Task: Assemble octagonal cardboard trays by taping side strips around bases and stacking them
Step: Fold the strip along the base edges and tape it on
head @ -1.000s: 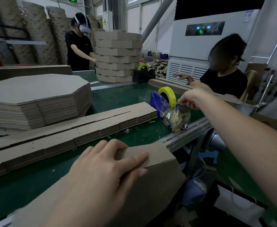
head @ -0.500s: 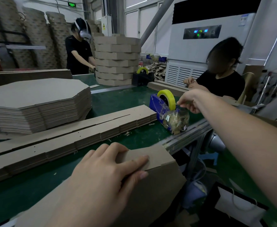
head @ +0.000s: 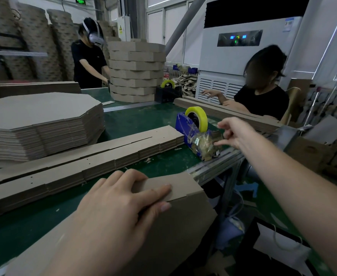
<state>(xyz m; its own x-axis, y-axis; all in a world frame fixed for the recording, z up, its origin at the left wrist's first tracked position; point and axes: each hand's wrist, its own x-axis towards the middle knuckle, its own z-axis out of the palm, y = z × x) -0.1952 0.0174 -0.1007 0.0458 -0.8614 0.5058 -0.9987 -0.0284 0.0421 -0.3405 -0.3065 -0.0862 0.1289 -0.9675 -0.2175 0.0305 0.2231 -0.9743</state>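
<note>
Cardboard tray (head: pixel 180 226), part-built, lies at the near edge of the green bench (head: pixel 143 120), its brown side panel folded down over the bench edge and its upper face towards the camera. The left hand (head: pixel 113 202) rests on that upper face with fingers straight and flat against the board, while the thumb lies along the fold where the two faces meet; it presses rather than grips. Just behind the tray a long stack of side strips (head: pixel 84 162) runs across the bench, scored at intervals, with small cardboard crumbs scattered beside it. Beyond the strips, to the left, sits a thick stack of flat octagonal bases (head: pixel 38 124). At the right end of the strips stands a blue tape dispenser (head: pixel 181 124) carrying a yellow tape roll (head: pixel 200 116), with a crumpled wad of used tape (head: pixel 203 144) bunched over its front end. The right hand (head: pixel 233 132) reaches out to that front end, fingers spread and thumb pointing at the wad; it is blurred, and one cannot tell whether it pinches any tape. Farther back, a tall stack of finished trays (head: pixel 136 70) rises on the bench next to a black dispenser (head: pixel 167 94). A standing person in a headset (head: pixel 87 56) works just left of that stack, and a seated person in black (head: pixel 263 96) leans over another row of strips (head: pixel 223 112) in front of a large white cabinet unit (head: pixel 243 56).
</note>
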